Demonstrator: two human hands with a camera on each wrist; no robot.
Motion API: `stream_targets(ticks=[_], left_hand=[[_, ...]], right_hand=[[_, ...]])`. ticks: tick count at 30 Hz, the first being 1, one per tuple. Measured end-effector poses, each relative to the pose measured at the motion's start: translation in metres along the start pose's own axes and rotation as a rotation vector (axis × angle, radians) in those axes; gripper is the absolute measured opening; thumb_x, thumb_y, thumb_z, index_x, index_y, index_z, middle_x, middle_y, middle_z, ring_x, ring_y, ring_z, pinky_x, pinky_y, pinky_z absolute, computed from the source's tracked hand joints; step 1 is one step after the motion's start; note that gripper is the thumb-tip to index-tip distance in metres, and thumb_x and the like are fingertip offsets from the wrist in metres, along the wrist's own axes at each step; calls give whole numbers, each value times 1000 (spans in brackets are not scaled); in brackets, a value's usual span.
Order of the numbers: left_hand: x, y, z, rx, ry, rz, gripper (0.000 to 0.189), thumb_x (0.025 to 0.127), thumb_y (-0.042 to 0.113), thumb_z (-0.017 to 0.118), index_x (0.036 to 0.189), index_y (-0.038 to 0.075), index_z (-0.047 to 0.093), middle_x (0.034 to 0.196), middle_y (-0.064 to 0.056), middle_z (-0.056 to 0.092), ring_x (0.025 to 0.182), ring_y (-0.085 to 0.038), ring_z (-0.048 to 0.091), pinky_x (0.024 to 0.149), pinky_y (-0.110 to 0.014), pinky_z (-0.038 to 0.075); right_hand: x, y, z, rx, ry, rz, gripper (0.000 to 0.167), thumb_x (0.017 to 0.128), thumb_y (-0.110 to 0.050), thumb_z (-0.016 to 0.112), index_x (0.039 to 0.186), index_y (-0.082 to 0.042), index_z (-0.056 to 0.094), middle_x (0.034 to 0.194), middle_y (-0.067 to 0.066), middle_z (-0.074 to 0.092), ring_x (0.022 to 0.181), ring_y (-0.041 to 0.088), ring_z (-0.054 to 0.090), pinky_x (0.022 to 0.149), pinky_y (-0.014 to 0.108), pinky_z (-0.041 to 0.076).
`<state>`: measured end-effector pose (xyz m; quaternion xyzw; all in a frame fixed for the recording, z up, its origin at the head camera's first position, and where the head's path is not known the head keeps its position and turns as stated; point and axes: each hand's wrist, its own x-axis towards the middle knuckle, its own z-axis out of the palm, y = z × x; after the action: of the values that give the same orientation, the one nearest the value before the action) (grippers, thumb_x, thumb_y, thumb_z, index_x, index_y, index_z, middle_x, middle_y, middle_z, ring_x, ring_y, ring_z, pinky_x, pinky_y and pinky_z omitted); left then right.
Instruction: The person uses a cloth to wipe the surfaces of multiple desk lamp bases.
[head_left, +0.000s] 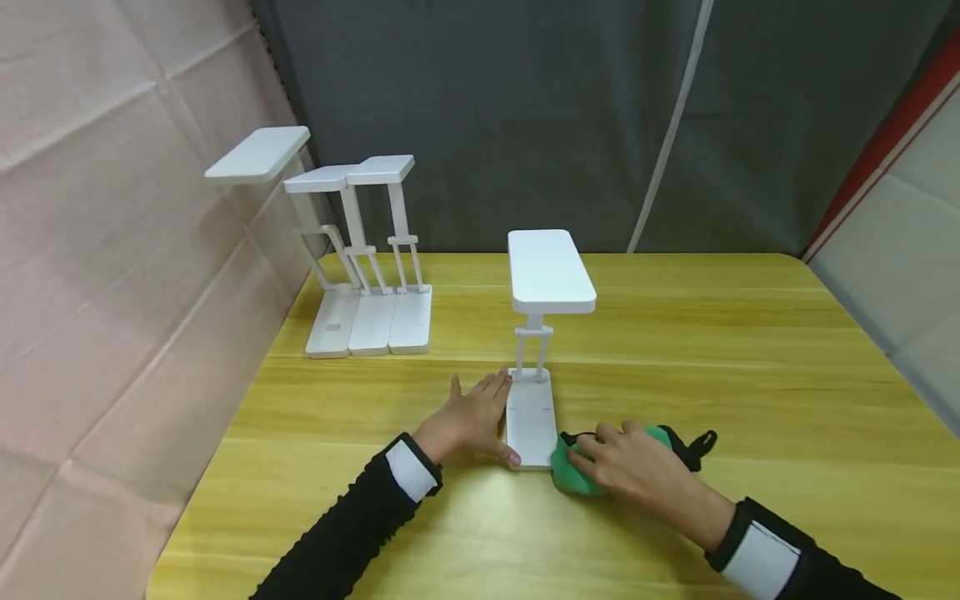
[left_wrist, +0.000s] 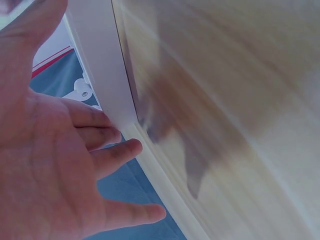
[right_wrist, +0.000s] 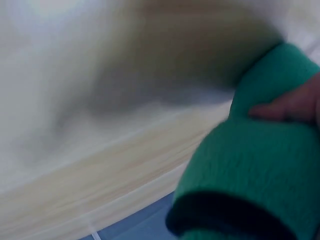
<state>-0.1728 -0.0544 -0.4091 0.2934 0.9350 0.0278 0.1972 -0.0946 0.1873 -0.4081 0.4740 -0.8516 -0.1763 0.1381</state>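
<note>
A white folding phone or tablet stand stands upright in the middle of the table, its flat base toward me. Along the left edge of that base lies my left hand, with the thumb at the near corner and the fingertips by the far end. Straight, spread fingers beside the white base edge show in the left wrist view. At the base's near right side, my right hand grips a green cloth with black edging. The right wrist view shows the cloth folded and bunched, a finger pressed into it.
Three similar white stands are lined up side by side at the table's back left. A black loop sticks out from the cloth's right end. The wood-grain table ends at a dark grey curtain; a pale fabric wall borders the left.
</note>
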Motion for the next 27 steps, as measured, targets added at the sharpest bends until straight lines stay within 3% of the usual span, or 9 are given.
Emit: stream_targets(ticks=[4, 7, 10, 14, 18, 27], left_hand=[[0, -3, 2, -16, 0, 4, 123, 67, 67, 71, 153, 3, 10, 159, -9, 5, 144, -25, 12, 105, -68, 11], [0, -4, 2, -19, 11, 7, 122, 67, 66, 71, 153, 3, 10, 159, -8, 4, 144, -24, 12, 105, -68, 12], [0, -5, 4, -24, 21, 7, 122, 67, 66, 72, 153, 3, 11, 159, -8, 5, 144, -24, 13, 104, -69, 12], [1, -4, 7, -47, 19, 14, 122, 67, 65, 73, 153, 3, 12, 159, -7, 6, 144, -24, 13, 104, -70, 13], [2, -3, 8, -68, 12, 17, 123, 67, 64, 74, 153, 3, 11, 159, -8, 5, 144, -24, 12, 104, -70, 11], [1, -7, 6, -115, 9, 14, 124, 66, 61, 76, 153, 3, 9, 159, -8, 2, 144, -24, 10, 105, -69, 7]], right_hand=[[-2, -12, -14, 228, 9, -55, 55, 66, -17, 83, 118, -25, 68, 93, -3, 62, 70, 12, 54, 51, 27, 46], [8, -25, -20, 296, 31, -88, 69, 60, -23, 85, 126, -25, 63, 94, -3, 60, 73, 13, 55, 55, 29, 48], [23, -39, -17, 217, 69, -69, 62, 69, -29, 82, 128, -24, 62, 102, 0, 62, 82, 18, 59, 61, 34, 52], [30, -48, -7, 188, 68, 46, 53, 72, -23, 77, 124, -22, 65, 100, 2, 62, 83, 22, 61, 60, 37, 52], [22, -47, -2, 208, 39, 120, 52, 68, -20, 79, 119, -21, 68, 97, 2, 61, 80, 23, 60, 54, 36, 50], [-9, -31, -1, 191, -1, 187, 54, 66, -22, 82, 118, -20, 69, 95, 4, 60, 75, 24, 59, 48, 36, 45]])
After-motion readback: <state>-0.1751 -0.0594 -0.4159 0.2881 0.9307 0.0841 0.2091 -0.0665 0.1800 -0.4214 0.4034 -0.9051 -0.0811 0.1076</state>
